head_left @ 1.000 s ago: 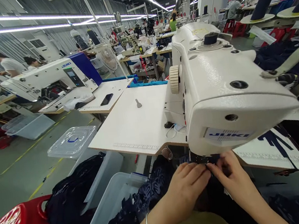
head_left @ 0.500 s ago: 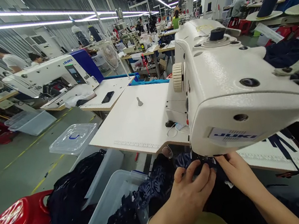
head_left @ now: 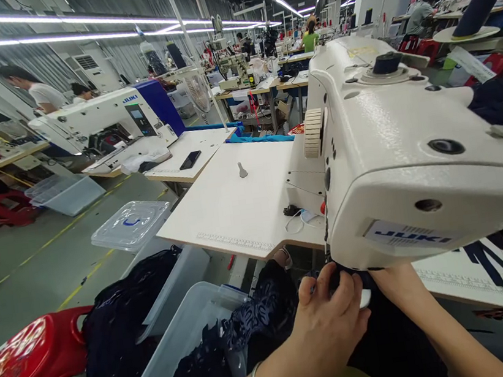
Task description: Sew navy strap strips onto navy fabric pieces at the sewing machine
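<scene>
In the head view, the only 1, dark cloth [head_left: 382, 313] sits below the head of the white sewing machine [head_left: 399, 181], between the person's 2 hands and hanging beneath them. It should be light, soft and limp, likely to slide and bunch rather than hold a shape; the best hold is probably flat along its edge, with fingertips just short of the needle area, which is hidden from here. The left hand [head_left: 328, 317] is half curled, its fingers bent and spread, the tips on or against the cloth; its thumb is hard to make out, so whether it pinches cannot be told. A small white piece [head_left: 365, 298] shows just beside those fingers. The right hand [head_left: 396, 284] reaches in from the other side, its fingertips out of sight under the machine head, so neither its spread nor its grip can be told. More patterned dark fabric [head_left: 266, 301] spills at the clear bin [head_left: 162, 355], near the left forearm, beyond which lies the white tabletop [head_left: 230, 203].
</scene>
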A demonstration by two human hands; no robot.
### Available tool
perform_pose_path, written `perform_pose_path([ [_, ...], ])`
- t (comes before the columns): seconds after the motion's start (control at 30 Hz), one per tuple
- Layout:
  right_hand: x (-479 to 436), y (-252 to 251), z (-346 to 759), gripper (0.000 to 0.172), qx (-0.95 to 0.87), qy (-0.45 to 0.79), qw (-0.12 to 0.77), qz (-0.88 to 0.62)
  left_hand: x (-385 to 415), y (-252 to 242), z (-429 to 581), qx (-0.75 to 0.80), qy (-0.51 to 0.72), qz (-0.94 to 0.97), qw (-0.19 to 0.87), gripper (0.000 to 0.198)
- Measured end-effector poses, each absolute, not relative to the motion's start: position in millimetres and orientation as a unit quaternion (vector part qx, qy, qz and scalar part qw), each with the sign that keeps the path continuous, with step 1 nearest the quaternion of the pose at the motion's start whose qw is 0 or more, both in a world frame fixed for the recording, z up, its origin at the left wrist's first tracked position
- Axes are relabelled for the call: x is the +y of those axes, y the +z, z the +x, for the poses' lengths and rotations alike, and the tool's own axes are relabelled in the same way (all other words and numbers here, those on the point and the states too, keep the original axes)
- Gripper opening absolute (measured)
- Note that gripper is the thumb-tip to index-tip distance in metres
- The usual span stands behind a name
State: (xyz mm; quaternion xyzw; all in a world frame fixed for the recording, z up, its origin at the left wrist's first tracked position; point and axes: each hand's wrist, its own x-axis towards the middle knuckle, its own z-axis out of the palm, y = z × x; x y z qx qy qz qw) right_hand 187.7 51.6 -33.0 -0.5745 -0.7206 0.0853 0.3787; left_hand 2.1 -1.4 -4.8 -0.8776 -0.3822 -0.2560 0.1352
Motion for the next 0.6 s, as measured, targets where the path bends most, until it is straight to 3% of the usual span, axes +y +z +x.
perform_pose_path([
  [0.17, 53.5, -29.7, 187.4, 0.039, -0.716, 0.071, 0.366, -0.590, -1.8, -4.1, 3.9, -0.388, -0.251, -0.876, 0.138, 0.035],
  [0.37, 53.2, -32.1, 186.6, 0.027, -0.699, 0.081, 0.384, -0.598, -1.5, -5.2, 4.9, -0.390, -0.260, -0.869, 0.157, 0.036],
  [0.6, 53.2, -31.3, 184.1, 0.028, -0.683, 0.101, 0.406, -0.599, -0.3, -6.9, 5.5, -0.390, -0.266, -0.868, 0.157, 0.037],
])
